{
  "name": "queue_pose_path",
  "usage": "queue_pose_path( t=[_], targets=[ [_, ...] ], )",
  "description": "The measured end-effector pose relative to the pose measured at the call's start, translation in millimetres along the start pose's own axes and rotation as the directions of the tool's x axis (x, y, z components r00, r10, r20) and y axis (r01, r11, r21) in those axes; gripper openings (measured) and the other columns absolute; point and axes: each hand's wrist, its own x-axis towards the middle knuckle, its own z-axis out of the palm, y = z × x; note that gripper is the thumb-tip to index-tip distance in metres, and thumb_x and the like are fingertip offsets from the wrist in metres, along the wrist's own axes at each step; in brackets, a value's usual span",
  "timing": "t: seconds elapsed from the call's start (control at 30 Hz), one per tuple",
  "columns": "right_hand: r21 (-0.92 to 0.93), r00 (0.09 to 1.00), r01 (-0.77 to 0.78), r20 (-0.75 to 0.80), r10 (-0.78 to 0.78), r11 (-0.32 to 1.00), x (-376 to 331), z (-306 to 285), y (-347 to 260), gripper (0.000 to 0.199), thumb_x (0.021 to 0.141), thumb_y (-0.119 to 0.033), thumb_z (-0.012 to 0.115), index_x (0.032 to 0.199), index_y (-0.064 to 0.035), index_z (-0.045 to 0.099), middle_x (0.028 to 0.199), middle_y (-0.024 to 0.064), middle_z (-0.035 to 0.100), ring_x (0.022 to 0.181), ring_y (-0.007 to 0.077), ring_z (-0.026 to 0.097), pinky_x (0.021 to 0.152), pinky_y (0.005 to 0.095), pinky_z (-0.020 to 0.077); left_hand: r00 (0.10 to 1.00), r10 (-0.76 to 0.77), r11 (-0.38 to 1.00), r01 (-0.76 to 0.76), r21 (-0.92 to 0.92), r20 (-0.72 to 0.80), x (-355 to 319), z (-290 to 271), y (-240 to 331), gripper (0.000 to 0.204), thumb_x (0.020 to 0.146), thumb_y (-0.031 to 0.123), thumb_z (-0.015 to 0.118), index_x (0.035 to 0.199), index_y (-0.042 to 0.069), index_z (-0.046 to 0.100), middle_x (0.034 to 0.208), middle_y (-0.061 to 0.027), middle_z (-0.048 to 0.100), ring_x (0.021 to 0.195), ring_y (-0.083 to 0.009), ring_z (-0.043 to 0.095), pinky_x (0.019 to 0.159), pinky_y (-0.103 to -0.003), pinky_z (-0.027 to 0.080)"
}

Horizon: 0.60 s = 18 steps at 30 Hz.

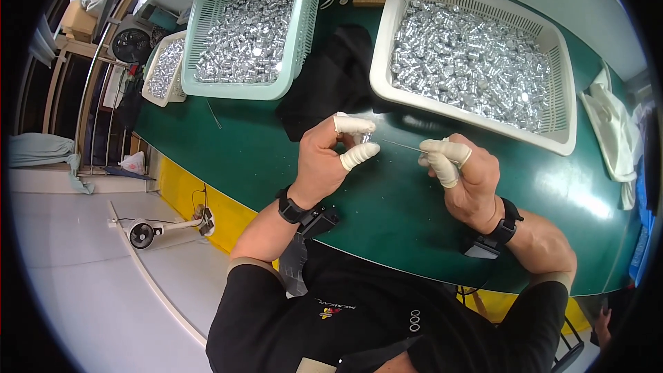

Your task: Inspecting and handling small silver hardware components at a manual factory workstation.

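Note:
My left hand (331, 155), with white finger cots on thumb and forefinger, pinches a small silver metal part (366, 137) above the green table. Facing it from the right, my right hand (463, 169) is closed on a thin metal needle-like rod (404, 145), also through finger cots. The rod's tip points left toward the metal part, with a gap between them. Beyond my right hand stands a white plastic basket (476, 112) heaped with similar shiny parts. A black cloth (331, 72) lies just past my left hand.
At the far left are a pale green basket (238, 90) and a smaller white basket (166, 100), both filled with metal parts. Another thin hooked rod (215, 115) lies on the green table (242, 152). A pale cloth (608, 131) hangs at the right edge.

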Motion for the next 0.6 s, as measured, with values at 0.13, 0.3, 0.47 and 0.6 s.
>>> queue_pose_path(
  t=[0.13,0.3,0.47,0.6],
  targets=[
    [-0.101,0.992,0.122,0.032,-0.119,0.987,2.8,-2.2,-0.2,0.014,0.098,-0.005,0.061,0.110,-0.0015,0.068,0.076,0.0079,0.064,0.064,0.0154,0.066,0.057,0.0250,0.0505,0.999,0.038,0.997,-0.037,0.071,-0.016,2.4,2.5,0.5,0.026,0.084,0.011,0.081,0.106,0.005,0.070,0.083,0.0006,0.063,0.068,-0.0077,0.055,0.064,-0.023,0.046],
    [-0.090,0.999,0.046,0.029,-0.044,0.995,1.6,-5.2,0.0,0.015,0.098,-0.005,0.061,0.111,-0.0015,0.068,0.076,0.0076,0.064,0.064,0.0149,0.065,0.057,0.0250,0.0506,0.989,-0.146,0.954,0.140,-0.265,-0.003,3.7,5.4,11.5,0.025,0.087,0.009,0.078,0.110,0.004,0.069,0.088,0.0007,0.065,0.076,-0.0085,0.060,0.070,-0.024,0.051],
    [0.104,0.994,-0.108,-0.005,0.109,0.989,-0.7,0.3,-0.1,0.015,0.099,-0.007,0.059,0.110,-0.0023,0.069,0.077,0.0045,0.066,0.067,0.0112,0.063,0.059,0.0234,0.0496,0.959,-0.267,0.899,0.282,-0.336,0.092,4.6,-0.6,2.6,0.024,0.090,0.006,0.075,0.113,0.003,0.068,0.098,-0.0016,0.066,0.087,-0.0105,0.064,0.077,-0.025,0.053],
    [0.255,0.946,-0.318,0.027,0.322,0.913,-4.7,9.1,-3.1,0.017,0.101,-0.012,0.058,0.109,-0.0030,0.070,0.080,0.0029,0.068,0.068,0.0078,0.061,0.059,0.0212,0.0477,0.980,-0.144,0.943,0.177,-0.281,0.136,3.4,1.4,-4.3,0.023,0.089,0.005,0.075,0.111,0.002,0.068,0.106,-0.0036,0.065,0.092,-0.0113,0.064,0.080,-0.025,0.053]
  ],
)
